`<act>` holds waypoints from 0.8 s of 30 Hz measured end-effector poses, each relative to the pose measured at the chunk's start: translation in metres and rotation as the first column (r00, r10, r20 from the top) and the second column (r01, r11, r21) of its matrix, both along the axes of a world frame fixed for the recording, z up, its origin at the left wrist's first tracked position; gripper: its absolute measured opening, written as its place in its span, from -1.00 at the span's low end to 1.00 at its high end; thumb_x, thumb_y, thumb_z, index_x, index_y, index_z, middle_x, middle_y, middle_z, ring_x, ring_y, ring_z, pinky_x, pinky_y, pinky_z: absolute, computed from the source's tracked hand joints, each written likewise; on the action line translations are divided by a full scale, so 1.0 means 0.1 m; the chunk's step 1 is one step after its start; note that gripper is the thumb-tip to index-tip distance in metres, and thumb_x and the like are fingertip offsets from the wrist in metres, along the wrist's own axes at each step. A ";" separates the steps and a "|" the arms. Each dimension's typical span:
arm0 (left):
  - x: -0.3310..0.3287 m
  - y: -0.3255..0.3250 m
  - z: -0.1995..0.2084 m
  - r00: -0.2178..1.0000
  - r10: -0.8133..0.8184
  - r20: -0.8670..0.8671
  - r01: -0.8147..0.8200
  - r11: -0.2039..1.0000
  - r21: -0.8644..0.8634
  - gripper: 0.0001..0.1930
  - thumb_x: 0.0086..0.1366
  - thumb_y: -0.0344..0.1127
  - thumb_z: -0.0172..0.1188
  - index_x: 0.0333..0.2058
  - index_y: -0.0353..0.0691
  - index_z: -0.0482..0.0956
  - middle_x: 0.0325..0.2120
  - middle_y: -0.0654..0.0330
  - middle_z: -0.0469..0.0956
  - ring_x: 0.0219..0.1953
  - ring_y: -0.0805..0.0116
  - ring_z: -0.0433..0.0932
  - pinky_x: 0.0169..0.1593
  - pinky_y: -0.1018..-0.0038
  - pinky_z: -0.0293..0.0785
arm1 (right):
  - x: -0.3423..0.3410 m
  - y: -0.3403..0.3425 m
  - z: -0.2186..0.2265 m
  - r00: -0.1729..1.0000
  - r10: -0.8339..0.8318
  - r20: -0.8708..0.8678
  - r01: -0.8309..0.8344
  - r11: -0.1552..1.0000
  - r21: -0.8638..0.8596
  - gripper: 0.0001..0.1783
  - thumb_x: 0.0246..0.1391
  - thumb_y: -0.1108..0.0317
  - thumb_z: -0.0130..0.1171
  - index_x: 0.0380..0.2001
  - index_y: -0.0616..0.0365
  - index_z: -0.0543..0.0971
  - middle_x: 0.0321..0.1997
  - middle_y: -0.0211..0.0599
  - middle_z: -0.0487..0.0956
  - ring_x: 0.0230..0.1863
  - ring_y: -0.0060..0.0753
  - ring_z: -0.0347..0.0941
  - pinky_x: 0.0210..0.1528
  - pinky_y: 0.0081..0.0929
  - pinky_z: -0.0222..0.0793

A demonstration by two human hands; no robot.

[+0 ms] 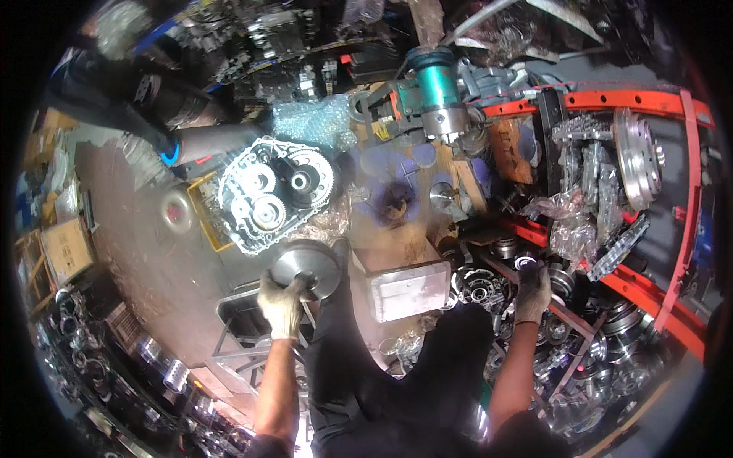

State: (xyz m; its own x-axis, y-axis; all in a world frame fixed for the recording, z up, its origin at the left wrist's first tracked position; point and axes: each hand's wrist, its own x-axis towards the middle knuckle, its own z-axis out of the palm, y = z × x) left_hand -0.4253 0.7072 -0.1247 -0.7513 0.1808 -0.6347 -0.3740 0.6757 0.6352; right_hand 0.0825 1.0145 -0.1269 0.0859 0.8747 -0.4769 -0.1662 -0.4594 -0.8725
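Observation:
My left hand [281, 303], in a pale work glove, grips a round steel disc [305, 267] by its raised centre hub. The disc is held up beside my left knee, its broad face toward me. My gloved right hand [533, 294] reaches over the metal parts at the right, its fingers closed around a small bright metal ring [525, 262]; shade partly hides the fingertips. Ahead of the disc, an open gearbox housing [263, 217] with several toothed gears lies beside a yellow tray [203, 200].
An open-topped box [408, 296] stands in front of my knees. Beyond it is a green machine [437, 84] with a metal chuck. Orange rack beams [649, 294] run along the right, by piled gears and drums. At upper left, a person's dark sleeve [107, 107] shows.

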 end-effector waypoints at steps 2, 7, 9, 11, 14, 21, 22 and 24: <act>0.02 0.03 -0.12 0.968 0.124 0.218 -0.164 0.970 0.178 -0.66 0.17 -0.31 0.42 -0.11 -0.35 0.65 -0.32 0.08 0.73 -0.26 0.28 0.69 -0.13 0.30 0.65 | -0.69 0.18 0.49 0.991 0.107 0.081 -0.113 0.991 0.070 -0.55 0.49 0.14 0.02 0.17 0.29 0.56 0.08 -0.15 0.66 0.11 -0.22 0.61 0.24 -0.22 0.49; 0.23 0.28 -0.67 0.585 0.267 0.766 -0.594 0.784 0.180 -0.77 0.29 -0.33 0.19 -0.11 -0.27 0.64 -0.20 0.03 0.67 -0.24 0.17 0.69 -0.14 0.23 0.70 | -2.42 0.16 1.52 0.604 0.602 0.522 -0.709 0.705 0.008 -0.62 0.49 0.24 0.04 0.05 0.32 0.66 -0.03 -0.17 0.72 -0.07 -0.34 0.69 0.05 -0.34 0.61; 0.30 0.35 -0.82 0.453 0.115 0.884 -0.668 0.700 0.251 -0.71 0.35 -0.31 0.10 -0.03 -0.28 0.61 -0.24 -0.01 0.70 -0.24 0.11 0.72 -0.14 0.18 0.73 | -2.93 0.06 1.55 0.275 0.643 0.714 -0.936 0.348 0.047 -0.64 0.43 0.28 0.08 0.06 0.31 0.67 -0.03 -0.18 0.73 -0.04 -0.37 0.69 0.06 -0.37 0.59; 0.35 0.38 -0.86 0.374 0.043 0.926 -0.734 0.624 0.267 -0.63 0.47 -0.13 0.04 0.01 -0.30 0.58 -0.20 -0.07 0.70 -0.24 0.06 0.71 -0.16 0.11 0.73 | -3.27 -0.03 1.40 0.372 0.828 0.419 -0.883 0.455 -0.116 -0.65 0.33 0.33 0.14 0.05 0.32 0.68 -0.02 -0.14 0.75 0.02 -0.34 0.69 0.08 -0.38 0.58; 0.35 0.40 -0.78 0.238 -0.004 0.971 -0.829 0.521 0.205 -0.44 0.54 0.17 0.05 0.06 -0.30 0.57 -0.12 -0.09 0.68 -0.19 0.10 0.70 -0.16 0.14 0.72 | -3.56 -0.14 1.04 0.127 0.886 0.446 -0.982 0.177 -0.072 -0.66 0.34 0.37 0.14 0.04 0.35 0.67 0.00 -0.11 0.75 0.04 -0.27 0.68 0.11 -0.35 0.57; 0.48 0.69 -0.80 0.072 -0.458 0.886 -0.980 0.132 0.148 -0.35 0.43 0.29 0.14 0.20 -0.14 0.49 -0.18 0.06 0.56 -0.32 0.28 0.55 -0.41 0.37 0.57 | -3.79 0.04 0.24 0.023 0.953 0.302 -0.995 0.052 -0.086 -0.65 0.39 0.32 0.19 0.09 0.32 0.66 0.00 -0.12 0.74 0.02 -0.38 0.65 0.14 -0.39 0.52; 0.54 0.79 -0.86 0.106 -0.577 0.810 -0.982 0.069 0.177 -0.36 0.43 0.24 0.17 0.22 -0.16 0.47 -0.19 0.08 0.54 -0.41 0.29 0.50 -0.46 0.35 0.52 | -3.76 0.15 0.09 0.004 0.971 0.240 -0.998 0.021 -0.067 -0.64 0.40 0.31 0.19 0.10 0.34 0.65 0.02 -0.12 0.74 0.03 -0.37 0.65 0.15 -0.39 0.52; 0.68 1.01 -0.99 -0.054 -0.358 0.932 -0.995 0.095 -0.021 -0.36 0.41 0.25 0.20 0.18 -0.18 0.49 -0.35 0.25 0.48 -0.54 0.40 0.40 -0.53 0.47 0.36 | -3.66 0.39 -0.29 0.100 0.994 0.033 -0.995 0.100 0.006 -0.61 0.42 0.30 0.17 0.15 0.35 0.63 0.09 -0.15 0.72 0.09 -0.33 0.65 0.21 -0.38 0.52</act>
State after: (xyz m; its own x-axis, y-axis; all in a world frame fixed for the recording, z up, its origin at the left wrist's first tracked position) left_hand -0.3572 0.8083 -0.2242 -0.0876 0.8758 -0.4747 -0.7038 -0.3916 -0.5927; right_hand -0.2836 1.0533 -0.1560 -0.8628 0.1887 -0.4689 0.4383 -0.1826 -0.8801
